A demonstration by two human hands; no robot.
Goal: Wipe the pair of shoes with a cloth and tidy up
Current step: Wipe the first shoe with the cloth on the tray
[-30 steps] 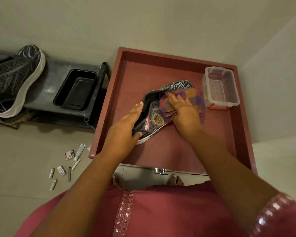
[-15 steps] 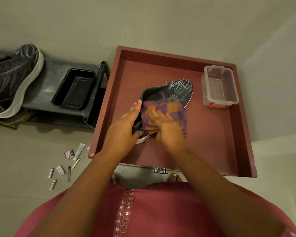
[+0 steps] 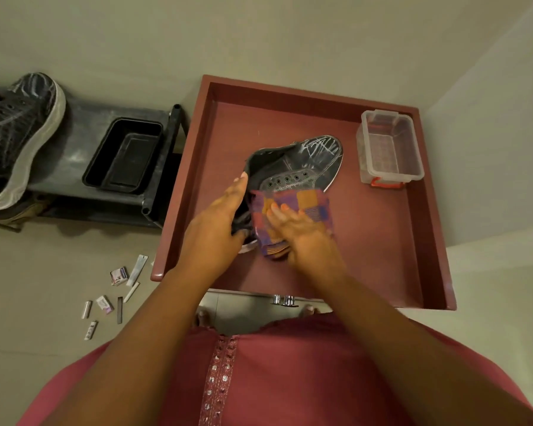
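A dark shoe [image 3: 302, 162] with white scuff marks on its toe lies on its side in the red tray [image 3: 382, 241]. My left hand [image 3: 216, 229] grips the shoe's heel end, thumb under and fingers along the collar. My right hand [image 3: 302, 232] presses a checked purple and orange cloth [image 3: 290, 210] flat against the rear half of the shoe, fingers straight. The cloth hides the shoe's heel side. The second dark shoe [image 3: 16, 139], with a white sole, rests on the grey rack [image 3: 83, 139] at the far left.
An empty black tub [image 3: 123, 155] sits on the rack beside the second shoe. A clear plastic box [image 3: 388, 149] with a red clip stands in the tray's back right corner. Several small packets and sticks [image 3: 117, 290] lie scattered on the floor, left of the tray.
My right hand slid the cloth back from the shoe's toe towards its heel, baring the laces and toe. My left hand kept its hold on the heel.
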